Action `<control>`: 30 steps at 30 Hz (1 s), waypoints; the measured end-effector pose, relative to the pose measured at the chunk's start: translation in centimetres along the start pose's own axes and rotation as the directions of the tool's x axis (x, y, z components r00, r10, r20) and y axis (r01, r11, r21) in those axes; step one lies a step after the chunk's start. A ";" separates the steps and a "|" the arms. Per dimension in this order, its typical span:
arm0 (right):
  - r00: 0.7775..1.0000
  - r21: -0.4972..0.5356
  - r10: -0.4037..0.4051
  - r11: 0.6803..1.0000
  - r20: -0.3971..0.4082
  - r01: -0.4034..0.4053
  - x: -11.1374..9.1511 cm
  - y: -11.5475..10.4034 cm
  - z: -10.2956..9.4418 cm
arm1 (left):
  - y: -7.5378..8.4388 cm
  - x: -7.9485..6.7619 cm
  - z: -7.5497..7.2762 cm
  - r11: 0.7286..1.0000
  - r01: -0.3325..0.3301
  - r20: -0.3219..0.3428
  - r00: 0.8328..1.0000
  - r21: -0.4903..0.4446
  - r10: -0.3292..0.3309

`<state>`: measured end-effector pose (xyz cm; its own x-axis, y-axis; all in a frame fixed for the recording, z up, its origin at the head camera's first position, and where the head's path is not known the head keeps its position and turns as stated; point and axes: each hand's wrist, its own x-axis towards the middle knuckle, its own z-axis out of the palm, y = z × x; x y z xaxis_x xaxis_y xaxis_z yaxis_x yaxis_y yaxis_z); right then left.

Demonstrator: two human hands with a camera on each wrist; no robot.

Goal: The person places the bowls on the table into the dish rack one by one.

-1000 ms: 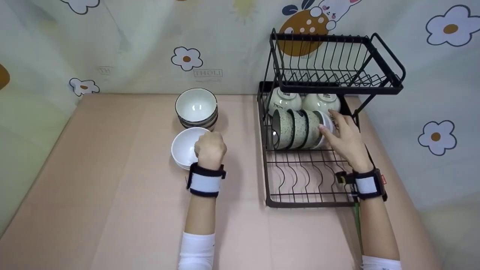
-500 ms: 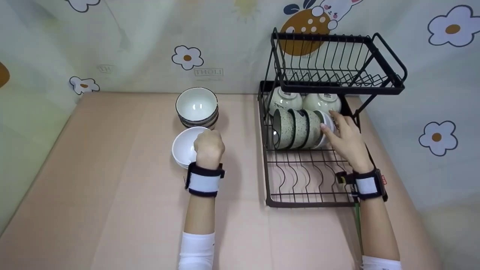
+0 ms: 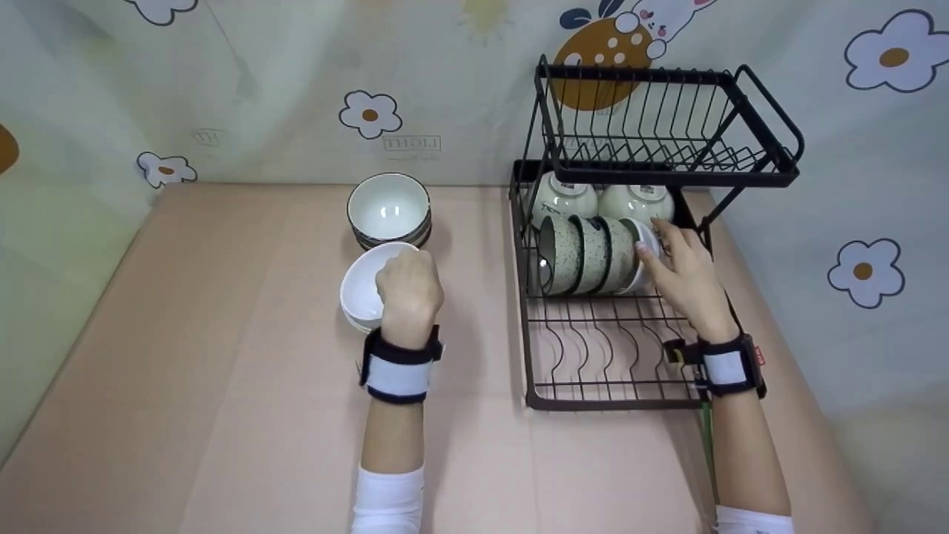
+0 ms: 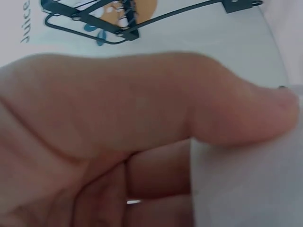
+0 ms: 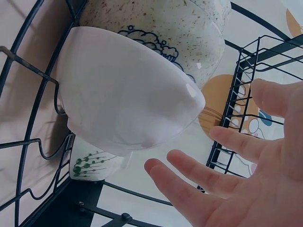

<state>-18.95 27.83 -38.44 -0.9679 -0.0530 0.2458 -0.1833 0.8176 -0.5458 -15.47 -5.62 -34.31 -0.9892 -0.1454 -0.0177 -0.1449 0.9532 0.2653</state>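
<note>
My left hand [image 3: 410, 293] pinches the rim of a white bowl [image 3: 363, 285] on the table, thumb pressed along its wall [image 4: 246, 184] in the left wrist view. Another pale rim shows just under that bowl. Over the lower rack tier, my right hand [image 3: 686, 278] has its fingers spread beside a second white bowl [image 5: 128, 90], which stands on edge. In the right wrist view a gap separates the fingertips from it. Speckled bowls [image 3: 591, 256] stand on edge in a row to its left. Two upturned bowls [image 3: 563, 199] sit behind them.
A stack of dark-rimmed bowls [image 3: 389, 208] stands just behind the left hand's bowl. The black two-tier dish rack [image 3: 615, 406] occupies the table's right side, its upper tier [image 3: 675, 178] overhanging the back bowls. A patterned curtain [image 3: 259, 89] backs the table.
My left hand has shifted slightly, and the white bowl's far rim has risen and moved away from me, overlapping the stack behind. The right hand stays almost where it was.
</note>
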 end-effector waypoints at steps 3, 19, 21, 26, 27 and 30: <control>1.000 0.002 0.001 1.000 -0.009 -0.001 -0.1 -0.2 -0.2 | 0.3 -0.6 -0.4 1.000 -0.016 -0.045 0.999 0.004 0.016; 0.990 0.112 -0.057 0.991 -0.132 0.072 -1.1 -2.9 -0.9 | 3.0 -2.1 -0.6 0.900 -0.421 -0.254 0.864 0.111 0.435; 0.993 0.171 -0.053 0.983 -0.110 0.071 -1.3 -3.5 -1.0 | 3.4 -2.0 -0.4 0.854 -0.502 -0.249 0.817 0.135 0.520; 0.997 0.379 -0.026 0.925 0.070 -0.003 -1.9 -4.9 -1.2 | 4.7 -1.8 0.7 0.719 -0.661 -0.258 0.672 0.215 0.694; 0.992 0.424 -0.024 0.905 0.120 -0.029 -1.9 -5.1 -1.2 | 5.0 -1.8 0.9 0.693 -0.681 -0.267 0.641 0.235 0.720; 0.969 0.542 -0.017 0.831 0.248 -0.124 -2.2 -5.5 -1.1 | 5.8 -1.8 1.5 0.625 -0.724 -0.289 0.556 0.293 0.779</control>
<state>-15.65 24.07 -35.03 -0.9770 -0.2074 0.0488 -0.1255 0.3751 -0.9185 -14.60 0.52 -34.21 -0.6568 0.5854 0.4753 0.6189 0.7786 -0.1035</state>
